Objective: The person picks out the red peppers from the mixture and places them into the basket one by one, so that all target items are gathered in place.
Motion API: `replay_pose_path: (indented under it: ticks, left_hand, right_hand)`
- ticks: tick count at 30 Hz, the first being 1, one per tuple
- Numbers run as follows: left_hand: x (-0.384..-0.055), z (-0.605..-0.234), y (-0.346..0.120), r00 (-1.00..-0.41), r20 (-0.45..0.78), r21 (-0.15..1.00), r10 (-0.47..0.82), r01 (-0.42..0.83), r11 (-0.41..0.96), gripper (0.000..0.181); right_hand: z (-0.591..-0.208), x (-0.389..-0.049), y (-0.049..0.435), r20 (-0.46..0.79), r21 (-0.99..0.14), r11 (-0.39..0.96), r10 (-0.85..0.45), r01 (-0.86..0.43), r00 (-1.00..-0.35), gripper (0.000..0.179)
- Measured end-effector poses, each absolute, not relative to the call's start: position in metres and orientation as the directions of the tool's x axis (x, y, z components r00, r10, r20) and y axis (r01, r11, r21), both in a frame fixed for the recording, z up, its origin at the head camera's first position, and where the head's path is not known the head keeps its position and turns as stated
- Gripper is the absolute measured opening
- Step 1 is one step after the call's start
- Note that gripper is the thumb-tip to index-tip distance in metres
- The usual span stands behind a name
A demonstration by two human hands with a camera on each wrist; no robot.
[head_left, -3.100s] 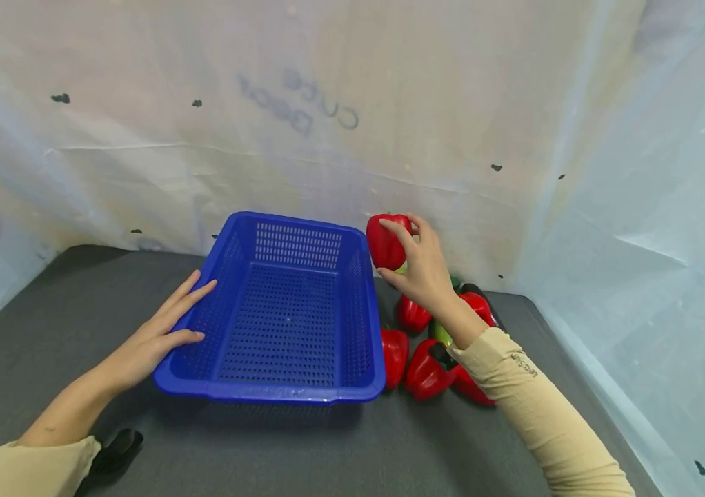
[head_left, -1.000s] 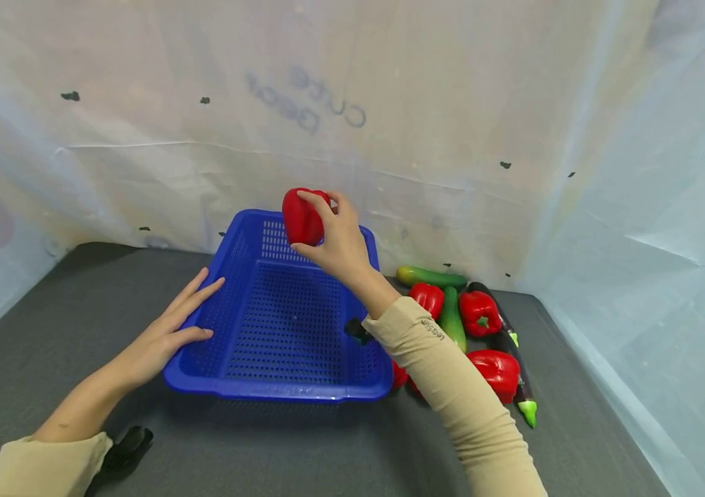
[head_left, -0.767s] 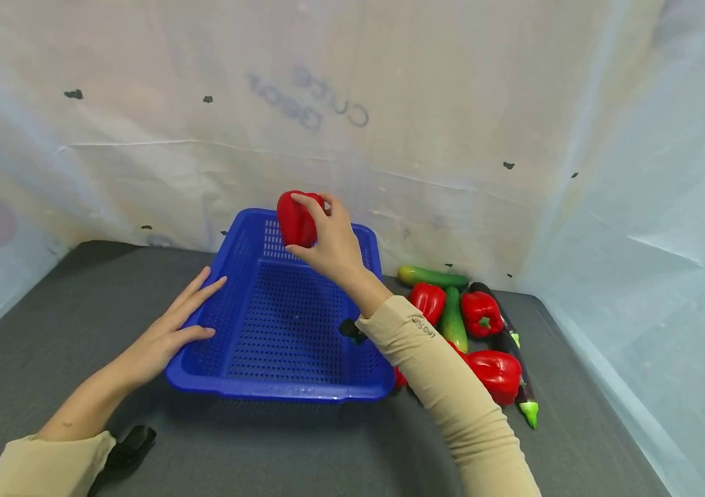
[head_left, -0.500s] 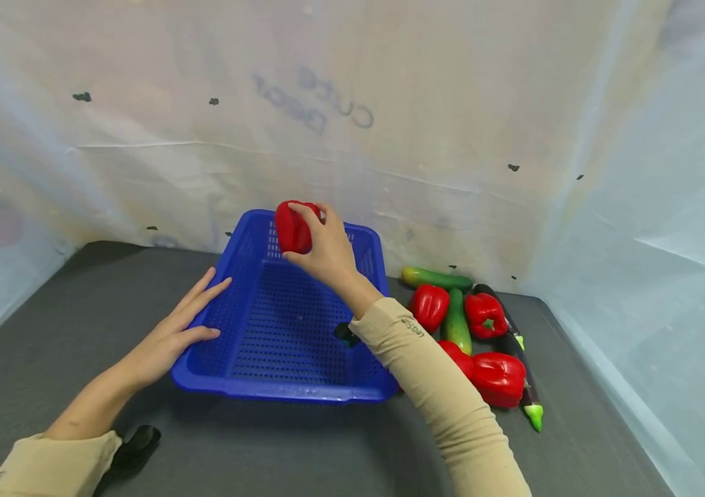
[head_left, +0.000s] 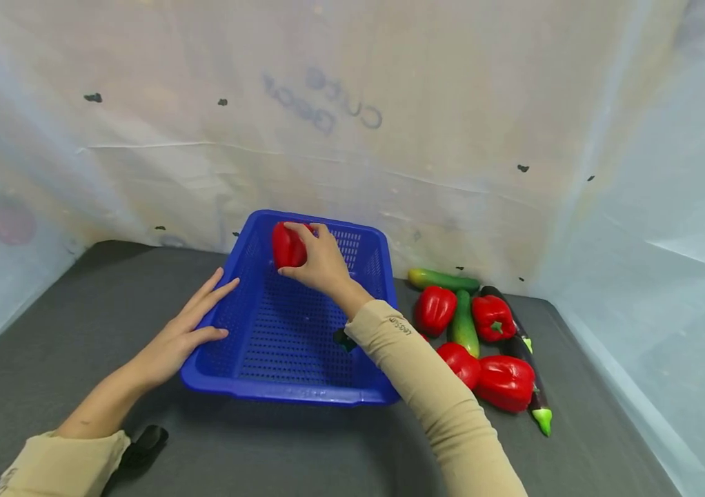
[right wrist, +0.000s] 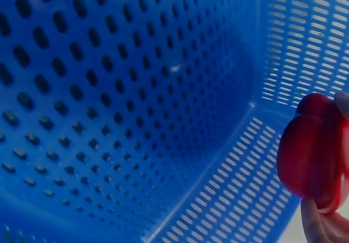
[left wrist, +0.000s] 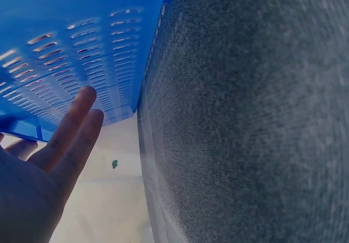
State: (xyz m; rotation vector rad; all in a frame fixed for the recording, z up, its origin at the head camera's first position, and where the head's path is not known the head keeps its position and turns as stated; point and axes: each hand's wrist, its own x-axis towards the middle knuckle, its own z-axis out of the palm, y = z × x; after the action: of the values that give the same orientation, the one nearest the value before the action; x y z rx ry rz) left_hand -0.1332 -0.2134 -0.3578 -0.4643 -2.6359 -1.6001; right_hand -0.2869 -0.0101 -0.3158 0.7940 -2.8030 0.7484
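A red bell pepper (head_left: 287, 246) is held in my right hand (head_left: 321, 262), thumb below and fingers over its top, inside the far left part of a blue perforated basket (head_left: 303, 395). From the right wrist view, the pepper (right wrist: 311, 150) shows near the basket's slotted walls, with fingertips at its top and bottom. My left hand (head_left: 185, 338) lies along the basket's left rim, its fingers spread and straight. In the left wrist view the fingers (left wrist: 71, 134) extend along the outer side wall of the basket (left wrist: 82, 52).
Right of the basket lie several more red bell peppers (head_left: 505, 383), two green cucumbers (head_left: 464, 324) and dark eggplants (head_left: 539, 393) with green stem ends. A pale plastic sheet (head_left: 452, 124) stands behind the grey table (head_left: 278, 449).
My right hand has carried the pepper leftward from beside the basket's right rim, then lowered it into the far left part. My left hand keeps its place on the rim.
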Motion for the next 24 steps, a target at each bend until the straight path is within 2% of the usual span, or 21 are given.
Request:
replay_pose_path:
  ticks: [11,17,24]
  left_hand:
    - [-0.132,-0.357,-0.21,-0.961,0.161,0.861,0.226,0.249,0.444,0.067]
    - [-0.129,-0.356,-0.21,-0.962,0.153,0.863,0.225,0.241,0.444,0.067]
    - [-0.128,-0.354,-0.21,-0.963,0.151,0.866,0.225,0.238,0.439,0.067]
  right_hand:
    - [-0.325,-0.29,-0.013,0.206,-0.426,0.75,-0.464,-0.506,-0.861,0.076]
    - [-0.331,-0.292,-0.015,0.158,-0.476,0.722,-0.493,-0.503,-0.856,0.077]
    - [-0.338,-0.295,-0.019,0.115,-0.452,0.729,-0.525,-0.515,-0.843,0.077]
